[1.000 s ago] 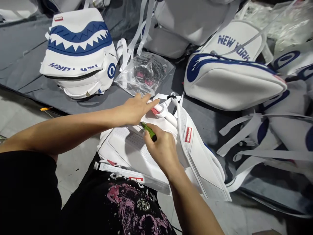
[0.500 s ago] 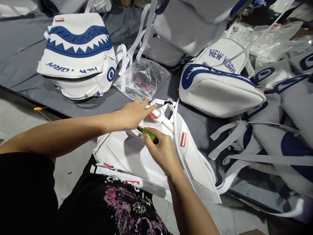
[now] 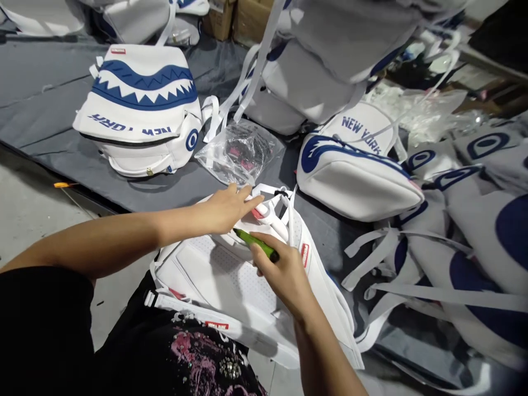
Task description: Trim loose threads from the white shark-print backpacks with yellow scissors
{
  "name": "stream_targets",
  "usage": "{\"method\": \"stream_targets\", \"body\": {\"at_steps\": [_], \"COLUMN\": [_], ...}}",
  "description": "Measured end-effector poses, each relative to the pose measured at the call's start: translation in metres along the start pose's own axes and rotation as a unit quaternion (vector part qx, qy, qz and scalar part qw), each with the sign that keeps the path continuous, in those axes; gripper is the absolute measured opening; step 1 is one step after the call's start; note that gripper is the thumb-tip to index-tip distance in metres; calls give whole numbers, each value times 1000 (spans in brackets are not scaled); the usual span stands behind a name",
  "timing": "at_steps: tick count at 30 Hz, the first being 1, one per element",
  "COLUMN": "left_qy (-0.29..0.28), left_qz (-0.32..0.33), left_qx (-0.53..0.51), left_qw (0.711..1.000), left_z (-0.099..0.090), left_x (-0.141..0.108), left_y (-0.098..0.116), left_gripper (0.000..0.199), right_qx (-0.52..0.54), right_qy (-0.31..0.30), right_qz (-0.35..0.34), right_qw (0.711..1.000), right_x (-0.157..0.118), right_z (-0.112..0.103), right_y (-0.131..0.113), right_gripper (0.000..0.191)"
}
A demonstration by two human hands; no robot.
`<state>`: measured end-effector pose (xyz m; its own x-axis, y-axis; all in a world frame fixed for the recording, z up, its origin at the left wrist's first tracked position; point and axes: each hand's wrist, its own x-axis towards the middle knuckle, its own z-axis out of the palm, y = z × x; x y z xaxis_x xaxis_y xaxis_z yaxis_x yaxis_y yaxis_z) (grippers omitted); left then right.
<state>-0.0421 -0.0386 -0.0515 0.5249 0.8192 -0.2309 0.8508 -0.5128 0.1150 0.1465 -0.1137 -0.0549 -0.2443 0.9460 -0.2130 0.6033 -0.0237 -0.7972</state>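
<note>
A white backpack (image 3: 247, 297) lies back side up at the table's front edge, partly over my lap, its straps bearing small red labels. My left hand (image 3: 231, 209) rests on its top end beside the handle (image 3: 274, 221), fingers spread and pressing the fabric. In my right hand (image 3: 282, 269) is a green tool with a dark end (image 3: 256, 244), like a pen or small cutter. Its tip points at the fabric just below my left hand; whether it touches cannot be made out.
A white and blue backpack (image 3: 142, 104) stands at the left on the grey table (image 3: 37, 110). A clear plastic bag (image 3: 243, 151) lies behind my hands. Another backpack (image 3: 358, 181) is right of it, with several more piled at the far right.
The camera view has shifted, so things sit lower in the picture. My right hand has drawn slightly away from my left hand, and more of the green tool shows.
</note>
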Motion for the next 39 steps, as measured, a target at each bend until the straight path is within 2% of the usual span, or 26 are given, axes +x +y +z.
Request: {"method": "stream_targets", "body": {"at_steps": [2,4,5,7,9,11,12,14,16,17,19,21,22,23,25,27,28,31,34,39], "left_qy": [5,7,9,13,21,26,28,36,39,39,43,52,54,50,26,2,1,25,35,44], "left_qz": [2,6,6,7,11,16,16,12,10,13,21,29,28,27,26,24,22,15,19,24], "left_qx": [0,2,4,7,8,12,14,17,13,9,1,-6,-9,-11,-10,-1,4,7,0,-16], "left_qw": [1000,1000,1000,1000,1000,999,999,999,999,999,999,998,998,998,999,1000,1000,1000,999,999], "left_z": [0,1,1,3,4,4,4,4,6,8,12,15,15,15,14,13,13,18,23,17], "left_x": [-1,-1,-1,0,0,-2,-4,-6,-7,-6,-4,-1,-1,0,0,0,0,2,5,4], "left_y": [1,2,3,3,4,6,6,7,7,7,6,5,5,5,5,6,7,9,9,7], "left_gripper": [95,93,91,89,90,93,95,98,96,93,92,102,107,111,113,113,112,109,107,106], "right_qx": [-46,-114,-150,-210,-264,-317,-340,-375,-396,-405,-425,-447,-462,-483,-531,-562,-572,-602,-626,-624], "right_qy": [84,212,260,277,197,78,13,-114,-173,-164,-73,38,70,69,1,-63,-73,-43,-36,-39], "right_qz": [-21,-92,-135,-210,-245,-240,-221,-141,-67,-39,-2,11,-4,-35,-106,-141,-146,-144,-148,-177], "right_qw": [995,966,944,914,912,914,914,909,899,898,902,893,884,872,841,812,804,784,765,760], "right_x": [-5,4,16,56,111,169,196,237,259,264,265,260,257,255,256,266,275,304,321,310], "right_z": [-25,-51,-60,-66,-54,-27,-12,20,43,49,49,37,30,24,22,30,36,53,58,47], "right_y": [-5,-14,-19,-31,-41,-50,-54,-60,-59,-55,-43,-28,-21,-14,-5,0,0,-3,-5,7], "right_gripper": [39,36,36,41,45,44,43,43,52,61,76,78,73,66,50,42,42,48,48,45]}}
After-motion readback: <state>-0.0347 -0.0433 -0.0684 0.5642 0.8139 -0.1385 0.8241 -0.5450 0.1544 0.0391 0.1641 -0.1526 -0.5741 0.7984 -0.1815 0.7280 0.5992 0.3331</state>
